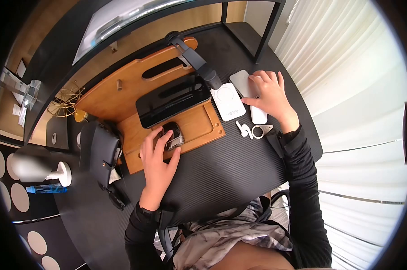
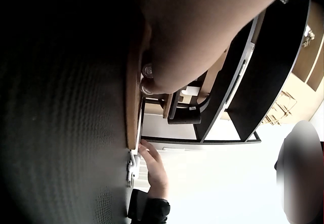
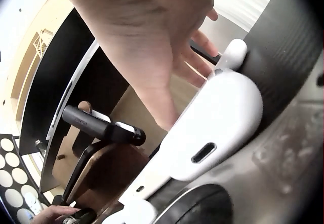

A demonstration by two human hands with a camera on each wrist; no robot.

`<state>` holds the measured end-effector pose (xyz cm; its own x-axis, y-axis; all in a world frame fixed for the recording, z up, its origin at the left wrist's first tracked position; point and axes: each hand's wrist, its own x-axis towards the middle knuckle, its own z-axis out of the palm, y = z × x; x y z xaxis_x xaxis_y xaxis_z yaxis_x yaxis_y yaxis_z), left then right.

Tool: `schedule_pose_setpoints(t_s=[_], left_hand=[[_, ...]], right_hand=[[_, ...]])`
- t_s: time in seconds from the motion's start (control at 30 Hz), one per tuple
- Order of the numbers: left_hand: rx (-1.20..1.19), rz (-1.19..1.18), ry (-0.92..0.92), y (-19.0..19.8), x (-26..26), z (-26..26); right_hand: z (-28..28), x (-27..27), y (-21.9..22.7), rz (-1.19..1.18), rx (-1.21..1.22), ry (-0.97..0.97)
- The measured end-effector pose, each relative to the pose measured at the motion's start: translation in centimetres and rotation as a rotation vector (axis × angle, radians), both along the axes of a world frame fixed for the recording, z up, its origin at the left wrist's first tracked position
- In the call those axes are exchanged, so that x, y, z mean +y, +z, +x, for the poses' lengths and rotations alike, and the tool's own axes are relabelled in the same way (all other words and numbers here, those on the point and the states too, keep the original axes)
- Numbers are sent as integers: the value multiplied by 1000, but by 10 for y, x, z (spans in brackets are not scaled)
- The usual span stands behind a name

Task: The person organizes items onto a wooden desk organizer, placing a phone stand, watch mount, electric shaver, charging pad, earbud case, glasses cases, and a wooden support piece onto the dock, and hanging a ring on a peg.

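Observation:
My left hand [image 1: 157,157] lies over the wooden desk stand [image 1: 199,135], its fingertips on a small dark glossy object with a shiny, see-through part [image 1: 174,140]; I cannot tell its kind. The thumb is spread beside that object. To the right, my right hand [image 1: 272,96] reaches over a flat grey slab [image 1: 240,81], fingers spread and their tips at its edge. Below that palm sits a white rounded case [image 1: 258,116], large in the right wrist view. Beside it lies a white flat pad with a circle on it [image 1: 228,108].
White earbuds [image 1: 244,130] and a metal ring holder [image 1: 258,131] lie near the right wrist. A black screen device [image 1: 172,102] leans on the stand, behind it a black jointed arm [image 1: 196,60]. A dark pouch [image 1: 105,150] and sunglasses [image 1: 115,198] are at left.

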<state>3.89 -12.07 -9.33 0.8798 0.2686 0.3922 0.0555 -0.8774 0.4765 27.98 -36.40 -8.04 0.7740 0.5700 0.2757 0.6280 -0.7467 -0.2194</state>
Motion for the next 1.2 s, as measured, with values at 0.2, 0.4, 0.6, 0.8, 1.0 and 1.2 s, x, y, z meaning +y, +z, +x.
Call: schedule_pose_setpoints(t_s=[0.2, 0.4, 0.6, 0.8, 1.0, 1.2], left_hand=[[-16, -43, 61, -1, 5, 1], [-37, -51, 61, -5, 10, 1], [-8, -44, 42, -8, 14, 1], [-17, -50, 62, -9, 13, 1], [-32, -21, 96, -7, 16, 1], [-50, -29, 116, -7, 17, 4]], right_hand=[[5, 8, -7, 35, -26, 39], [-2, 5, 14, 512, 201, 39], [-29, 9, 33, 257, 499, 613], [-67, 44, 16, 258, 62, 681], [-79, 42, 19, 199, 245, 741], [-81, 57, 7, 105, 204, 791]])
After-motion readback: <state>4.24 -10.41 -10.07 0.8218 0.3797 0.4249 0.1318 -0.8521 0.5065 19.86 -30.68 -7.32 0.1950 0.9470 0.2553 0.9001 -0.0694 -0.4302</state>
